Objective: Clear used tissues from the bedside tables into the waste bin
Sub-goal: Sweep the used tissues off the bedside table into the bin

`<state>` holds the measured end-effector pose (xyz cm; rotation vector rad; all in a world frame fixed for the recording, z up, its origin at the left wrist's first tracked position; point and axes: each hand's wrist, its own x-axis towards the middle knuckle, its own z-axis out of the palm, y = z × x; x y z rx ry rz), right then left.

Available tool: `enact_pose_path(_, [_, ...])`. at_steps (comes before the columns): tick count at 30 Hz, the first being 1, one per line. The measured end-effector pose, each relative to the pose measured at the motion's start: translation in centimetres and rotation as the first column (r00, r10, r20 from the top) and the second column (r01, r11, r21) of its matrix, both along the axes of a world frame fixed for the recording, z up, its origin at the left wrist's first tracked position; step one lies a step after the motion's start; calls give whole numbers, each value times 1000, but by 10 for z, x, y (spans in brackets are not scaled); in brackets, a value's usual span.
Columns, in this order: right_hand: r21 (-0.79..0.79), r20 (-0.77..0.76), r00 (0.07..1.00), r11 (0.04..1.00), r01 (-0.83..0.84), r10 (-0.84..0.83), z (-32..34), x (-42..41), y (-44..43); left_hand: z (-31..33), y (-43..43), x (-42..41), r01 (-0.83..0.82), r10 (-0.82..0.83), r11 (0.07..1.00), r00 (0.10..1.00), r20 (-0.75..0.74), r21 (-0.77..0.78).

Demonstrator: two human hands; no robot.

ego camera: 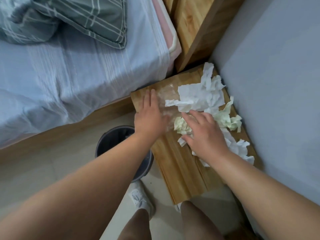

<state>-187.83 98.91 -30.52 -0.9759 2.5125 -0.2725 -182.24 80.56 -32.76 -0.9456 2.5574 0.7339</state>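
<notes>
Several crumpled tissues lie on the wooden bedside table. A large white tissue is at the middle, a pale green one near the wall, another white one nearer me. My right hand lies over a crumpled pale green tissue, fingers spread and bent around it. My left hand hovers flat over the table's left edge, fingers straight, holding nothing. A dark grey waste bin stands on the floor left of the table, partly hidden by my left forearm.
A bed with a light blue sheet and a grey-green checked pillow fills the left. A wooden headboard rises behind the table. A pale wall bounds the right side. My feet in white shoes stand on the tiled floor.
</notes>
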Motion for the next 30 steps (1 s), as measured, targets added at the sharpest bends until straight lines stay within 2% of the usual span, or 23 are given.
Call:
enact_pose_path(2, [45,-3,1000,999,-24,24,-10,0,-1,-8,-3,-3,1,0,999,1000,27,-46])
enact_pose_path(4, [63,-8,1000,998,-10,10,-19,0,0,-13,-5,1,-39,39,998,999,-14,-39])
enact_pose_path(8, [23,-18,999,999,44,-43,-23,0,5,-14,-1,21,-257,277,945,958,-77,204])
enact_pose_path(13, [-7,17,989,989,149,-149,1,-7,3,2,-3,52,-541,631,699,774,-48,467])
enact_pose_path(17, [-108,183,952,958,266,-244,30,-12,3,25,-6,94,-605,762,515,647,-1,608])
enact_pose_path(19, [-157,213,944,944,288,-253,44,-7,4,29,-6,121,-615,804,439,595,20,655])
enact_pose_path(23, [-244,326,923,925,290,-204,63,34,-11,23,-4,183,-691,896,253,431,105,677])
enact_pose_path(27, [-181,496,856,946,268,-148,43,93,-41,-3,-6,241,-782,939,91,273,207,616])
enact_pose_path(30, [-144,534,831,952,271,-156,13,126,-67,-27,-11,268,-805,945,0,194,263,593])
